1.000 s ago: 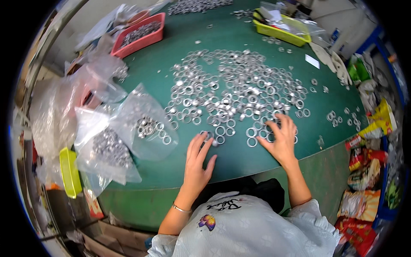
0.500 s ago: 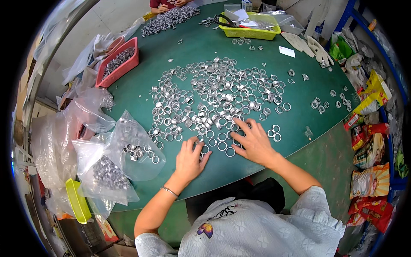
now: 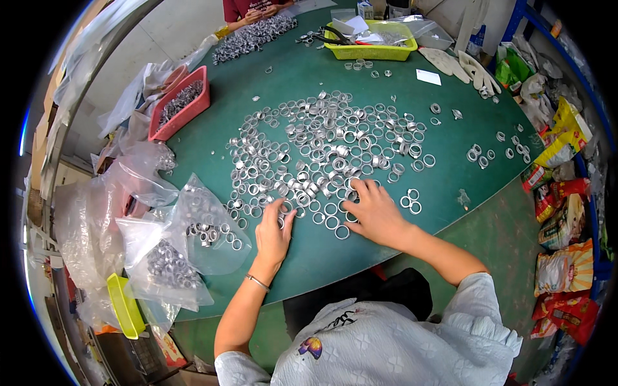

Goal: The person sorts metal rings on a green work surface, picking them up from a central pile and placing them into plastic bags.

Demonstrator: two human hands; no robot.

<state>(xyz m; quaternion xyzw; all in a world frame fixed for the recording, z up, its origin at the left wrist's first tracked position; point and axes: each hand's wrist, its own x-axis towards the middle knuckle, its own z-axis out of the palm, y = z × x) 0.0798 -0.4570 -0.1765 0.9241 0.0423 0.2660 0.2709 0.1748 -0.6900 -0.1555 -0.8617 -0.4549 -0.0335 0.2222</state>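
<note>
Both hands at the near edge of a wide spread of metal rings on the green table. Left hand: fingers bent, tips down among the rings at the near-left edge, thumb a little apart with a ring showing in the gap; can't tell if I'm pinching it. Right hand: open, palm down, fingers curled over rings, thumb apart from fingers. Loose rings between my hands, a small cluster just right of my right hand, more near the table's right edge.

Left side: clear plastic bags with rings inside, pink basket of small metal parts beyond them. Far side: yellow basket with pliers and bags in it, white card and gloves to its right. Co-worker at the far end, by a heap of metal parts.
</note>
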